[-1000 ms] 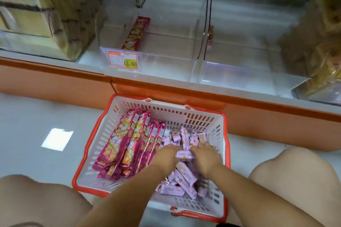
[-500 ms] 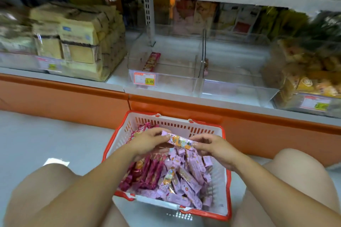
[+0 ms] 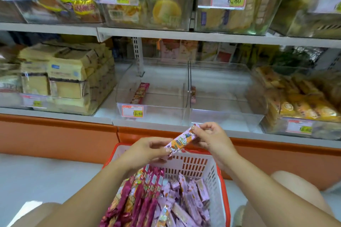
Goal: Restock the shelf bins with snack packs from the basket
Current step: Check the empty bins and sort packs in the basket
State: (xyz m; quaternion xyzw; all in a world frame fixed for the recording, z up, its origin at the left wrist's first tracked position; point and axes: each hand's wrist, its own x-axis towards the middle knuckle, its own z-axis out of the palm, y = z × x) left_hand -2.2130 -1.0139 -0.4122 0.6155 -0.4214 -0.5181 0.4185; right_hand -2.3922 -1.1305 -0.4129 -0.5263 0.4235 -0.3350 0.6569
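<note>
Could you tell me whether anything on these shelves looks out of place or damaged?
Nothing looks spilled or damaged. Only the two clear middle bins stand out: the left bin holds a single magenta pack along its left wall, the right bin one small purple pack by the divider, while neighbouring bins are stocked.

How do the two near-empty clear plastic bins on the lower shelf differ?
The left clear plastic bin carries a 15.60 price tag; the right clear plastic bin shows none. The left holds a long red pack, the right a small pinkish pack. Both are otherwise bare.
</note>
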